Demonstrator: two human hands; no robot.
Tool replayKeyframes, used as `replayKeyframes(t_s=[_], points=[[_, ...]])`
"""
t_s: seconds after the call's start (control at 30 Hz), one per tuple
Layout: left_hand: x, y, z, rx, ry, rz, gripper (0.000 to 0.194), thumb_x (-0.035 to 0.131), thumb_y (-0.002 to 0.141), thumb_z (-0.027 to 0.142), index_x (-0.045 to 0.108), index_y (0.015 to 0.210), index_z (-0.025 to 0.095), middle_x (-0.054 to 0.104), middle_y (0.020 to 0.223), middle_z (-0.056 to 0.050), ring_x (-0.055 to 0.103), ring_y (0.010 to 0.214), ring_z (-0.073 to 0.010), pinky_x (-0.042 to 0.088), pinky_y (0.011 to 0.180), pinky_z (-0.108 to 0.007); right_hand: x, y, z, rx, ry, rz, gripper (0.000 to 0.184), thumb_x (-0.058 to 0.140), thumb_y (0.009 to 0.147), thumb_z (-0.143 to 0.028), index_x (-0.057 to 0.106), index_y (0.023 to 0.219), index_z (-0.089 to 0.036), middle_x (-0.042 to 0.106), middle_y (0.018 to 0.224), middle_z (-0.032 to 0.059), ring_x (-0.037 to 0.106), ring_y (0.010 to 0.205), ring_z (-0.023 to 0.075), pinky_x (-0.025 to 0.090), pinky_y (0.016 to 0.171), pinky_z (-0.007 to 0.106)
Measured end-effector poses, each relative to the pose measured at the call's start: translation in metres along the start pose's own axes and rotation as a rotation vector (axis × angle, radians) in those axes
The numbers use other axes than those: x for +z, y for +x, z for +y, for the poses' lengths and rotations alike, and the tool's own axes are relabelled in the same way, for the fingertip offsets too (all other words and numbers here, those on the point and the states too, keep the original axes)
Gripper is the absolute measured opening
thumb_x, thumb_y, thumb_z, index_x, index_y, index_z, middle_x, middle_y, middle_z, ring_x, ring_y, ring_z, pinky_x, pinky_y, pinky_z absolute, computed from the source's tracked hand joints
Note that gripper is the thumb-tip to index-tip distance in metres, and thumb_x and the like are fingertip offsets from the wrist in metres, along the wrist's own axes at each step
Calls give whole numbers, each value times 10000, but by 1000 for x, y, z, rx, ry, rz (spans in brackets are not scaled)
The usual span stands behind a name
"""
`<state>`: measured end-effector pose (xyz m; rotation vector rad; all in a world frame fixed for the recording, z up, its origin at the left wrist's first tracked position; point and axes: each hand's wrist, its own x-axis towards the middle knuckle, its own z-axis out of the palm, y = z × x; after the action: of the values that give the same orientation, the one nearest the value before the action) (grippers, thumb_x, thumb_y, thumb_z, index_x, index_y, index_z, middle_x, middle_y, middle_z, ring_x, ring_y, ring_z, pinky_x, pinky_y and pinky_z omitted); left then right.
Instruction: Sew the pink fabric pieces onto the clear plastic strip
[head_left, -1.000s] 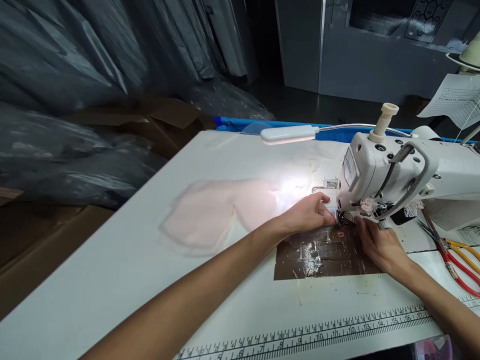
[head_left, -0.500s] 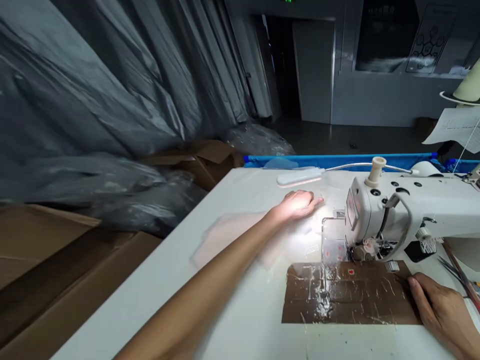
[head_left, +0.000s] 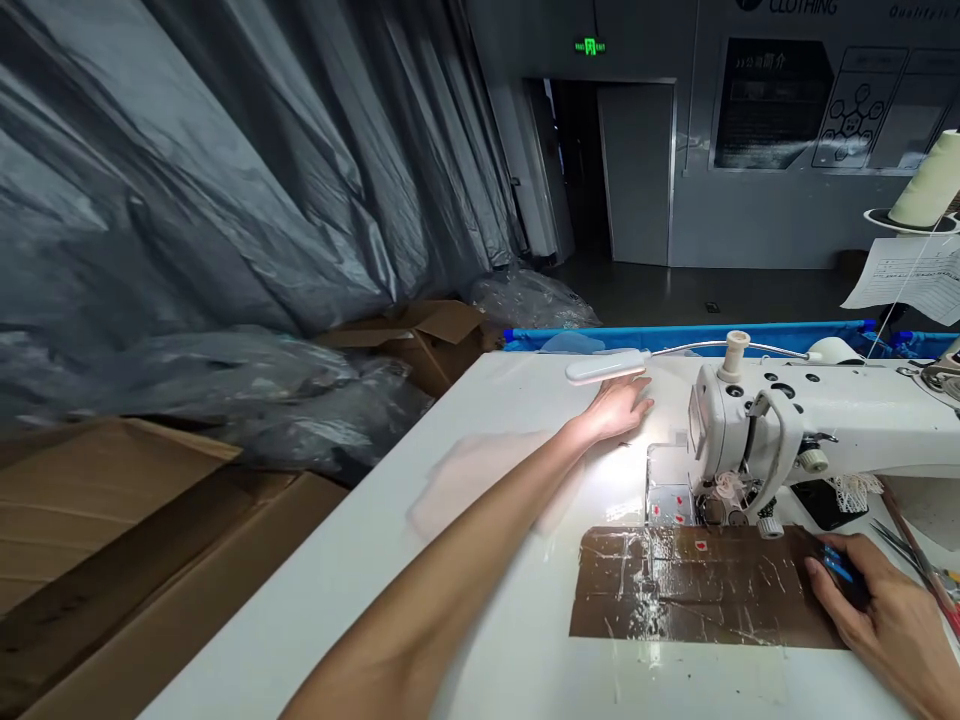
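Observation:
My left hand (head_left: 619,406) reaches to the far part of the white sewing table (head_left: 480,405), just under the head of a white gooseneck lamp (head_left: 607,367). Its fingers are spread and I see nothing in them. At the right, my right hand (head_left: 889,600) is closed around a small dark object with blue marks (head_left: 841,572), whose kind I cannot make out. This hand is at the right end of a shiny brown sheet (head_left: 720,590) lying in front of the sewing machine (head_left: 810,400). A clear plate with red marks (head_left: 667,490) lies left of the needle area.
Scissors (head_left: 892,540) and a red-handled tool (head_left: 941,590) lie right of the machine. Open cardboard boxes (head_left: 172,600) and plastic bags (head_left: 300,390) stand along the table's left side. A thread cone (head_left: 928,180) rises at the right, above a paper sheet (head_left: 907,278).
My left hand has moved slightly away from me, and its fingers have spread. The dark object in my right hand now shows. The camera view has tilted up.

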<state>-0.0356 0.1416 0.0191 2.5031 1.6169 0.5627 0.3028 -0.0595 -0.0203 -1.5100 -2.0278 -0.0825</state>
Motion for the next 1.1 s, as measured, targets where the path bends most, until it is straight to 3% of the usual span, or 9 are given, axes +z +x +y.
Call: replayKeyframes(t_s=[0.17,0.33,0.5,0.63,0.77,0.9,1.0,1.1], points=[[5,-35,20,186,36,-56,318,406,970,306,633,1167,203,645,1235,-93,588,1161,-238,401,1029,-382,8,4,2,-167,-202,232,467,346,1015,-475,677,1056,-149,677,912,115,626,822,262,518,706,382],[7,-56,26,245,79,-117,287,413,983,357,667,1006,225,675,1159,-71,610,1080,-232,386,946,-393,11,1,7,-182,-194,214,399,365,1013,-389,693,1024,-162,633,996,132,562,914,283,491,774,436],[2,-70,21,188,140,-95,256,416,969,334,648,1003,232,672,1170,-75,592,1098,-245,325,983,-452,13,-2,8,-153,-159,204,388,355,1014,-372,681,1032,-162,617,1016,128,573,925,269,496,792,434],[-8,-80,24,159,164,-103,270,414,967,370,636,1053,243,639,1255,-79,599,1094,-243,362,971,-436,13,-3,8,-151,-145,184,384,354,1014,-356,678,1043,-152,611,1026,134,580,936,272,503,788,439],[-30,-96,15,20,160,-74,374,370,972,413,603,1199,229,559,1399,-105,542,1245,-275,398,1018,-438,10,-4,7,-165,-146,186,381,350,1014,-347,676,1071,-158,613,1039,134,583,948,281,505,789,447],[-58,-128,-21,-257,120,25,523,334,953,485,559,1316,182,519,1456,-106,473,1349,-291,374,1117,-449,9,-6,10,-158,-137,216,388,371,1004,-377,670,1093,-146,603,1073,147,582,974,292,513,804,447],[-74,-158,-55,-487,85,121,578,377,900,525,596,1292,161,565,1413,-95,515,1317,-293,383,1137,-426,11,-8,13,-160,-129,189,387,372,1001,-385,669,1093,-155,606,1048,136,591,958,285,515,804,437],[-79,-186,-79,-613,77,197,550,440,852,540,675,1169,156,643,1314,-103,588,1233,-304,454,1083,-403,11,-8,13,-170,-131,182,390,367,997,-391,677,1071,-167,613,1013,124,605,930,275,518,793,424]])
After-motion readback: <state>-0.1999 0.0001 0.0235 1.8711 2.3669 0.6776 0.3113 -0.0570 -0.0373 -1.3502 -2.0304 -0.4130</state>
